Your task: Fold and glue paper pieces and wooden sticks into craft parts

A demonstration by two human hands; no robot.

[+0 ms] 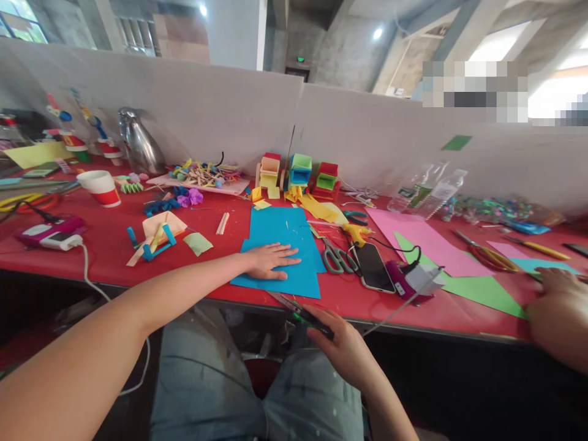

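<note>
While the left hand (271,260) lies flat and spread on the blue paper (282,251), its palm pressing the sheet to the red table (110,245), the right hand (342,349) is closed around a pair of green-handled scissors (298,312) at the table's near edge, just below the sheet's lower border. The blades point up and to the left, toward the paper's near edge; whether they are parted or touching the paper I cannot tell.

As a judgement — the cutting looks barely begun, if at all: the blue paper under the palm shows no clear fresh slit near the blades, though its outline is already irregular, with an overlapping layer jutting out on the side toward the right hand. Small yellow scraps (316,208) lie beyond the left hand's fingertips, farther from the body, and folded paper boxes (301,168) stand past those, against the partition.

Just to the right of the left hand lie grey-handled scissors (337,257) and a dark phone (373,267), both above the right hand. Farther right, on the green paper (482,288), another person's hand (558,291) rests — well apart from both of the wearer's.
</note>
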